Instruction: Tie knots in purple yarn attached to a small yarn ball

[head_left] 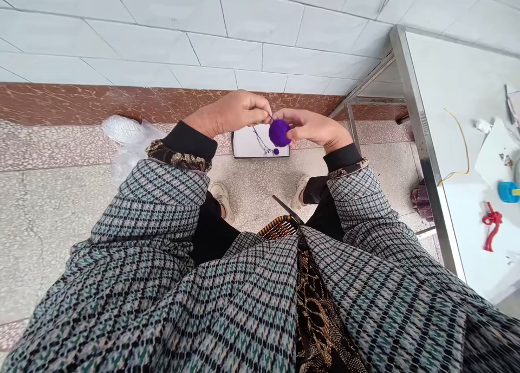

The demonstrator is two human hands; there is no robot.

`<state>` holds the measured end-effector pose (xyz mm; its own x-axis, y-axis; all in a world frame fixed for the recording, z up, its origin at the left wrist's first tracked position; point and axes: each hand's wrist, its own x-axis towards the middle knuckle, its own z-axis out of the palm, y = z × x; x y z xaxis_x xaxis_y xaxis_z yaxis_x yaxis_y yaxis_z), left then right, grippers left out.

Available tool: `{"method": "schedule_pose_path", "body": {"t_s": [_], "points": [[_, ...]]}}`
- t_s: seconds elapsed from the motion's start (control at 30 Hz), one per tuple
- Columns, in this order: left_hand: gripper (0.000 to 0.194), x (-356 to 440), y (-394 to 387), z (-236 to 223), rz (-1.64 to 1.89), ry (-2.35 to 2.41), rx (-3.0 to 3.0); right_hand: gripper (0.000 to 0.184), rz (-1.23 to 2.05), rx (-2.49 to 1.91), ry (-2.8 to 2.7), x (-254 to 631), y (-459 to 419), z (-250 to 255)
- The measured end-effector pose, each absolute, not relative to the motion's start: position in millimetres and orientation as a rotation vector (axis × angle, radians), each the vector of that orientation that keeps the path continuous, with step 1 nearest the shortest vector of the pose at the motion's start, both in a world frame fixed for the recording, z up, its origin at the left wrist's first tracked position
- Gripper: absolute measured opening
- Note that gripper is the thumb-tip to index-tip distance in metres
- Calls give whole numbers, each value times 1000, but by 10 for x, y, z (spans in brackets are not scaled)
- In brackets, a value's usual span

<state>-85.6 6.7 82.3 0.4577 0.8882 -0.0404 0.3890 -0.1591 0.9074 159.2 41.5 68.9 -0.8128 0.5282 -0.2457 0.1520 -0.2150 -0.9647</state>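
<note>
A fuzzy purple pom-pom [279, 133] is held up in front of me, gripped at its right side by the thumb and fingers of my right hand [311, 128]. To its left, my left hand [239, 111] is closed in a pinch on a thin dark purple string that runs to the pom-pom's top. Below the hands lies a shallow white box [244, 145] with a dark rim on the floor. A purple string [260, 140] with a small purple ball [276, 152] shows over the box; whether it joins the held string I cannot tell.
To the right stands a metal-framed table [426, 145] bearing a yellow cord [467, 156], a red knotted cord [492, 224] and a blue tape-like roll [507, 192]. Clear plastic wrapping [132, 140] lies on the floor at left. A tiled wall [227, 53] rises ahead.
</note>
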Motion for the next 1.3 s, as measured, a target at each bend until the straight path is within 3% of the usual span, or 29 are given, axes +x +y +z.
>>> {"method": "schedule_pose_path", "body": {"t_s": [0.13,0.37,0.57,0.73,0.83,0.93,1.0,1.13,1.3], "points": [[22,-874,74,750,804,1036,1522,66,1935,-492,-1398,1572,432,751],[28,-638,-47,777,869,978,1299,72,1673,-693,-1068,1452,515,727],[17,-712,22,626,1044,1027,1086,75,1498,-687,-1189,1638,534,880],[17,-718,32,527,898,1129,1338,76,1356,-866,-1377,1720,674,752],[16,-651,-28,613,667,1051,1588,68,1299,-1056,-1417,1684,743,582],[15,-650,-76,752,579,929,1769,53,1346,-1198,-1565,1643,714,506],[15,-711,-70,810,647,937,1799,50,1557,-1179,-1854,1628,633,550],[18,-843,14,771,837,1079,1710,55,2010,-721,-2080,1638,466,754],[20,-767,29,720,768,1082,1741,64,1589,-776,-1596,1707,582,752]]}}
